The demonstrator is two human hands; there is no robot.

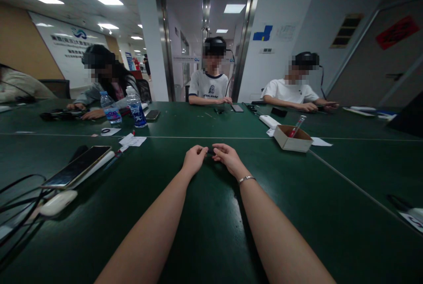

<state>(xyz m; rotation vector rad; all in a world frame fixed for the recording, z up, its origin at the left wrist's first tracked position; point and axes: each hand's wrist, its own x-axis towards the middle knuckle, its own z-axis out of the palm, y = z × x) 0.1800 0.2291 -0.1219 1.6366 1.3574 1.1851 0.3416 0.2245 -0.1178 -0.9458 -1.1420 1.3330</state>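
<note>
Both my arms reach forward over the green table (pixel 205 213). Between my hands is a small dark object (pixel 210 152), slim and mostly covered by the fingers; its kind does not show. My left hand (pixel 194 159) pinches the object's left end between thumb and fingertips. From the other side, my right hand (pixel 229 159), with a silver bracelet (pixel 247 179) at the wrist, has its fingers closed on the right end. The two hands are close together but apart, just above the tabletop.
At left lie a phone (pixel 79 167), cables and a white rounded device (pixel 59 202). Two bottles (pixel 137 110) stand beyond, near paper slips (pixel 132 140). A small open box (pixel 292 140) holding a tube is at right. Several people sit across the table.
</note>
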